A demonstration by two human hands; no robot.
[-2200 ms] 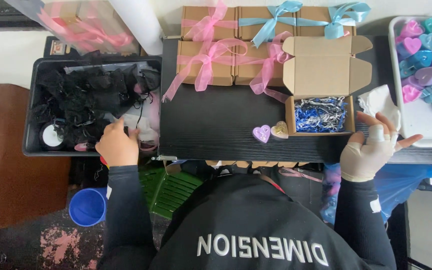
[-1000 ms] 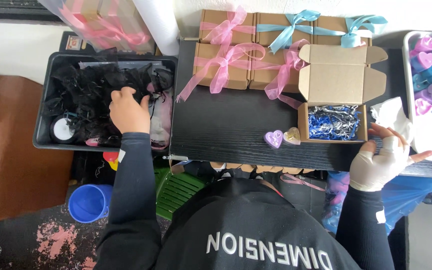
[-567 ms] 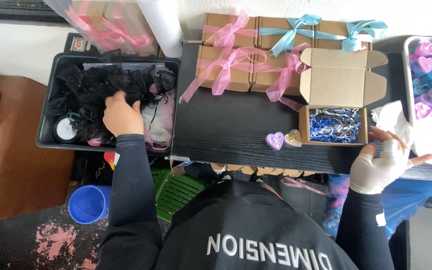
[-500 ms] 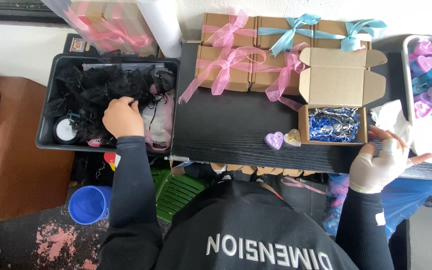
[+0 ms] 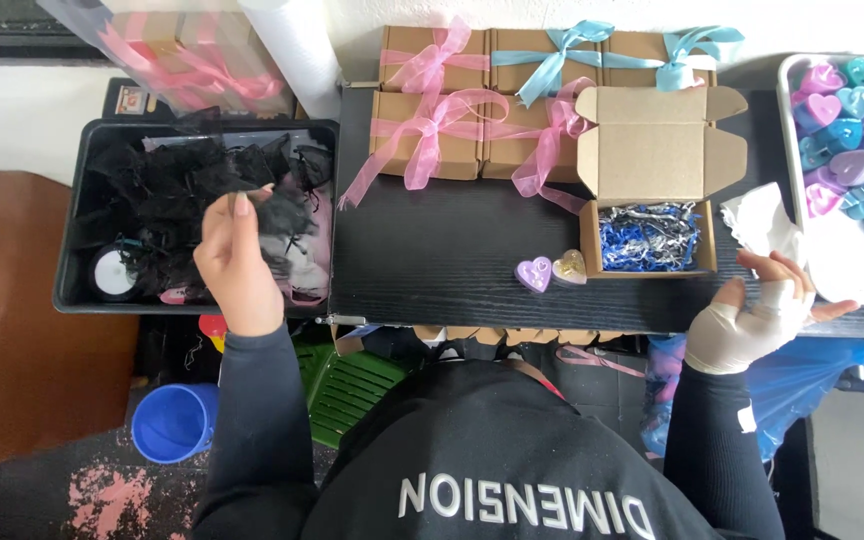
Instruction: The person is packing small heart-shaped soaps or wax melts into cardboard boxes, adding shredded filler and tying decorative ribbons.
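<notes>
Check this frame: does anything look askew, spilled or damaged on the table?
Nothing looks damaged or spilled. The black bin holds a loose tangle of black pouches, and two small hearts lie outside the open box.

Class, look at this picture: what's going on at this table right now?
A person leans over a dark table. The left hand reaches into a black tray of black mesh pouches, fingers on one. The right hand, bandaged, rests at the table's edge near crumpled white paper. An open cardboard box holds blue shredded filler, two small hearts beside it. Ribbon-tied boxes sit behind.
</notes>
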